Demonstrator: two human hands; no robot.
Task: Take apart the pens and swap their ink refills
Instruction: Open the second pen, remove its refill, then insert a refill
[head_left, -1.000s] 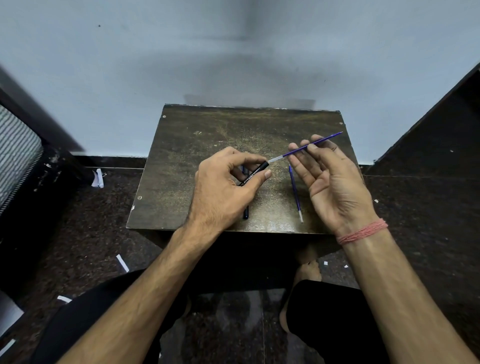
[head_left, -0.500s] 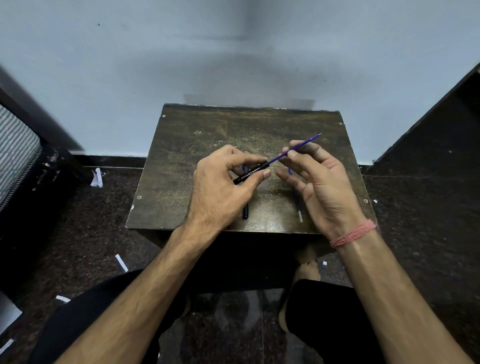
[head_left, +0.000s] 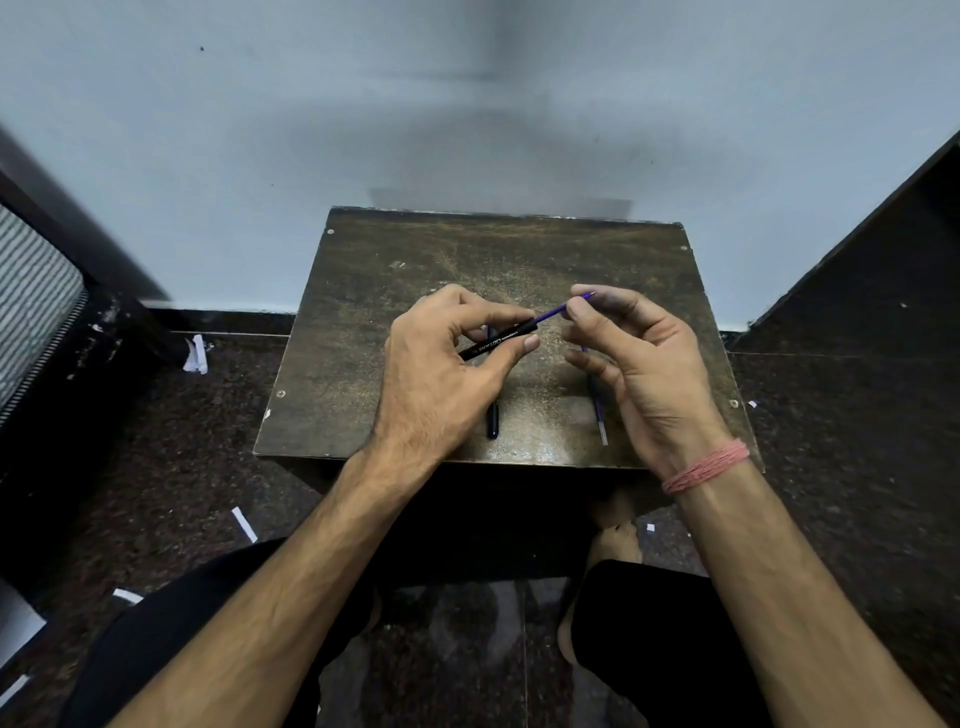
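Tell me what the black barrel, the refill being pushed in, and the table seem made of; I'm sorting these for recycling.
Barrel: probably plastic, matte black, white lettering printed along it.
Refill: looks like a thin plastic tube, purple-blue, slightly glossy; its tip is hidden.
Table: likely laminated board, a dark brown worn surface with scuffs, sheen near the front edge and screw heads at the corners.

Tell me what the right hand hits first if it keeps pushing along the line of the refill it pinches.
The right hand pinches the purple refill, aimed down-left. Straight on, its fingertips would likely first meet the open end of the black barrel, which the left hand grips.
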